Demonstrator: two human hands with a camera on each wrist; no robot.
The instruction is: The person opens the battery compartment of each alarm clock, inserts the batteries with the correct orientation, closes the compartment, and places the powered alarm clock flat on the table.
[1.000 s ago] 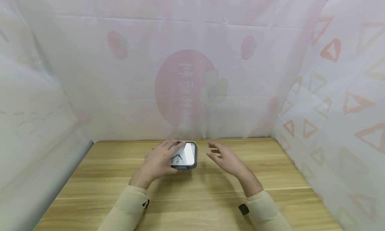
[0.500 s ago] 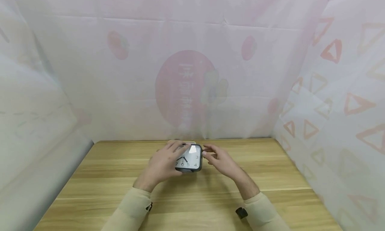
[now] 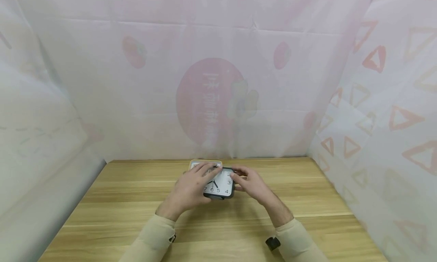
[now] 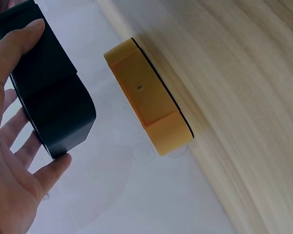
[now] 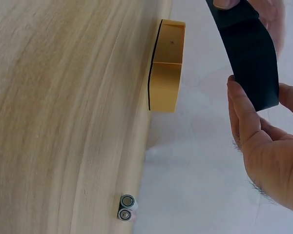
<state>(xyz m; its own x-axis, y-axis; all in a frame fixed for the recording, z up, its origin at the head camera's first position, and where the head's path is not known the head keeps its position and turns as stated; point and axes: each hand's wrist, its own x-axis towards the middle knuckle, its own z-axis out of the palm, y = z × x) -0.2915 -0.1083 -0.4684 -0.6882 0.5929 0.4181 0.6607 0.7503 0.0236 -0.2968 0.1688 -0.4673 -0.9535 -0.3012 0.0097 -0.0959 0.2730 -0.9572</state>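
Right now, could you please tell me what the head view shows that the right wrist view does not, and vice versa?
Only the head view shows the white dial with black numerals, the cream sleeves and the red triangle prints. Only the right wrist view clearly shows the two small round-ended metal cylinders near the table's edge. Both show the black-framed clock held by the left hand and right hand, the yellow rounded casing and the wooden tabletop.
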